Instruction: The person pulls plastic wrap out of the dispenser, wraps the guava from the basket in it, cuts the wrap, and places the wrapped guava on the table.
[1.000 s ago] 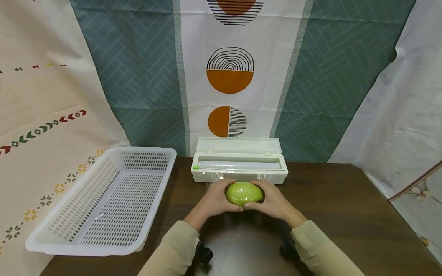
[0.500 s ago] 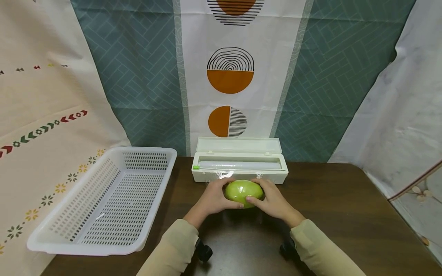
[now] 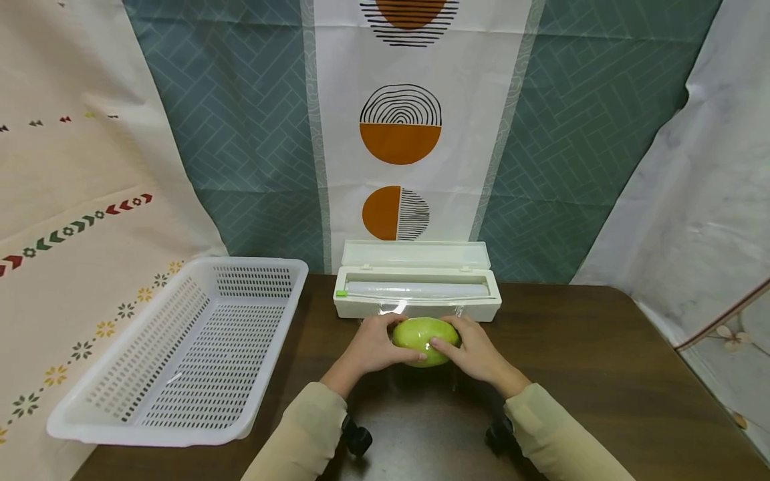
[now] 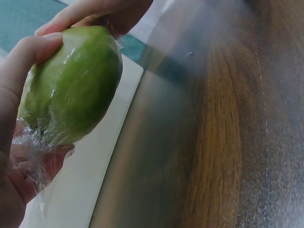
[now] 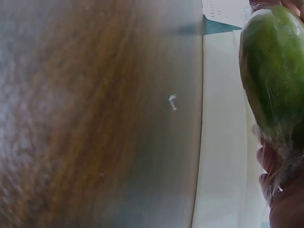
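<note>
An oval green fruit (image 3: 425,339) is held at the centre of the dark wooden table (image 3: 589,374), in front of the cling-film dispenser box (image 3: 421,308), and is gripped from both sides. Its 9 o'clock end is clasped by the left hand (image 3: 374,347) and its 3 o'clock end by the right hand (image 3: 479,349); both hands are parted only as wide as the fruit, with the fingers curved round it. The left thumb (image 3: 409,355) is laid along the lower edge towards 7 o'clock, and the right thumb (image 3: 444,348) is pressed on the near face towards 4 o'clock. Clear film (image 4: 40,133) is stretched shiny over the skin and is seen crumpled at the ends beside the fingers. Whether the table is touched by the underside cannot be told. At 12 o'clock from the fruit, the box is set with its lid (image 3: 416,254) raised; a film roll (image 3: 418,289) is exposed inside, and a green slider (image 3: 341,292) is seated at its 9 o'clock end. A white perforated plastic basket (image 3: 210,364) is placed well apart at 9 o'clock.
</note>
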Demonstrator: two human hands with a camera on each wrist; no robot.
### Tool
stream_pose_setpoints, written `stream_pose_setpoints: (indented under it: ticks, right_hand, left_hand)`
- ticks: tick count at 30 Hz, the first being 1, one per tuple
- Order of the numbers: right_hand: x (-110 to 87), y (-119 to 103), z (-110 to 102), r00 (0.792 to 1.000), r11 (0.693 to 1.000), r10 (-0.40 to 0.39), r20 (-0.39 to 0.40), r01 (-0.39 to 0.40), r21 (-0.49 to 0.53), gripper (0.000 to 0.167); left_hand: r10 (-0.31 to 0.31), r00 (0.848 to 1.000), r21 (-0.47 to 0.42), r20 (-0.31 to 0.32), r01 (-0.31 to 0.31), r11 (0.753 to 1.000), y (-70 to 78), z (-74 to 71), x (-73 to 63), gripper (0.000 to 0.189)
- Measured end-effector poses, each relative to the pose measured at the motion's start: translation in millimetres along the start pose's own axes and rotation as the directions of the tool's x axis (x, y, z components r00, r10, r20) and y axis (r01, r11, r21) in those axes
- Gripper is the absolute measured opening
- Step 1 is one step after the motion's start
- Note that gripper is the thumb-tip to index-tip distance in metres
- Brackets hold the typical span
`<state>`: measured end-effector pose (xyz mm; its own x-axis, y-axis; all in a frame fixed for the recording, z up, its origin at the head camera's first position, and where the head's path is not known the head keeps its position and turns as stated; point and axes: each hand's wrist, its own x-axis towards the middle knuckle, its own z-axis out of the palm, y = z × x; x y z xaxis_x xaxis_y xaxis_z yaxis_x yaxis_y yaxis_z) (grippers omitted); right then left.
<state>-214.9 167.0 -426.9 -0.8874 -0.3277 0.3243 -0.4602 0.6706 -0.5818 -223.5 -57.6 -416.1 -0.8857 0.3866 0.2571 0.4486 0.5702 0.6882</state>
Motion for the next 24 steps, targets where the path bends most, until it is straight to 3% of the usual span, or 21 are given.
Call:
stream_pose_setpoints:
  ticks: [17,24]
  right_hand:
    - [-1.1,-6.2,0.4,0.994,0.994,0.107,0.022,-0.107,-0.013,0.033]
    - [1.0,-9.9,-1.5,0.99,0.991,0.134,0.052,-0.134,-0.014,0.036]
  left_hand:
    - [-0.103,0.995,0.043,0.015,0.102,0.994,5.1,3.0,-3.8,0.06]
    - [-0.103,0.995,0.055,-0.001,0.103,0.993,6.0,3.2,-3.6,0.056]
